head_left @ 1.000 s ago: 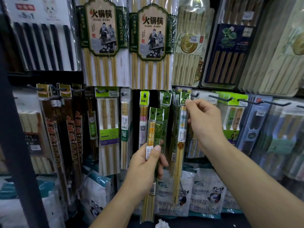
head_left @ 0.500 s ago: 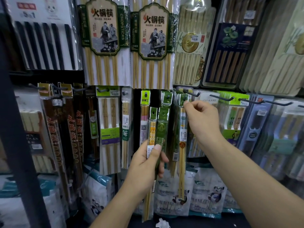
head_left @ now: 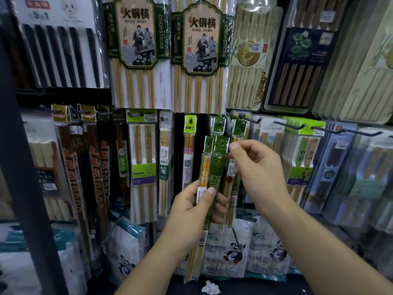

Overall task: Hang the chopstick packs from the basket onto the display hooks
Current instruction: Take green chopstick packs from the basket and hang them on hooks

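Observation:
My left hand [head_left: 191,207] grips two slim chopstick packs upright in front of the display: a pack with yellow-orange print [head_left: 204,167] and a dark green pack [head_left: 217,167]. My right hand [head_left: 259,167] is just right of them, thumb and fingers pinched at the green pack's upper right edge. Behind, a green-headed pack [head_left: 241,127] hangs on a hook, beside another green-headed pack [head_left: 219,124]. A bare black hook [head_left: 253,120] juts out to the right. The basket is out of view.
Large hot-pot chopstick packs [head_left: 200,56] hang above. Dark brown packs [head_left: 93,167] hang at left behind a black upright post [head_left: 25,167]. More hooks [head_left: 291,125] with boxed sets are at right. White panda-print bags [head_left: 231,252] stand below.
My right hand let go of the pack on the hook and dropped down-left to the top of the green pack in my left hand. My left hand stayed put.

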A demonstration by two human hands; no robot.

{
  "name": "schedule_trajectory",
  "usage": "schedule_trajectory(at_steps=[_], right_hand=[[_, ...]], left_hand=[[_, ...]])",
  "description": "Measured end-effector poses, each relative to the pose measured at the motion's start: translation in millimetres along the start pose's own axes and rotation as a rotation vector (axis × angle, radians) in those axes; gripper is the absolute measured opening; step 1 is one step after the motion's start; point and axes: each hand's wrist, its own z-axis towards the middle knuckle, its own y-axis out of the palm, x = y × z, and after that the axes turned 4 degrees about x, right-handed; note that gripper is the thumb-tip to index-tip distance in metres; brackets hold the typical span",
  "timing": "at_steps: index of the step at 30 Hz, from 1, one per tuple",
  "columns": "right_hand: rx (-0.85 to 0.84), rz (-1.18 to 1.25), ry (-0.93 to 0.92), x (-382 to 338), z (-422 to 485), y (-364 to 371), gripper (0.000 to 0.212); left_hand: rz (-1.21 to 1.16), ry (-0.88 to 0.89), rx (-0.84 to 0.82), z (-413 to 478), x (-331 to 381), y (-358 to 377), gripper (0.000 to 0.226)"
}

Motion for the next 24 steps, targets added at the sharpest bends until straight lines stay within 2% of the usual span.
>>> schedule_trajectory(at_steps=[7, 11, 15, 24], right_hand=[[-0.023, 0.043, 0.064, -1, 0, 3, 0.021], [0.062, 0.08, 0.092, -7, 16, -2, 0.025], [0.143, 0.052, 0.101, -10, 32, -4, 0.026], [0.169, -0.002, 0.068, -7, 47, -2, 0.034]], left_hand=[[-0.055, -0.038, -0.022, -1, -2, 2, 0.028], [0.033, -0.029, 0.075, 3, -9, -3, 0.024], [0.034, -0.026, 0.104, 5, -9, -7, 0.022], [0.047, -0.037, 0.037, 2, -8, -6, 0.023]])
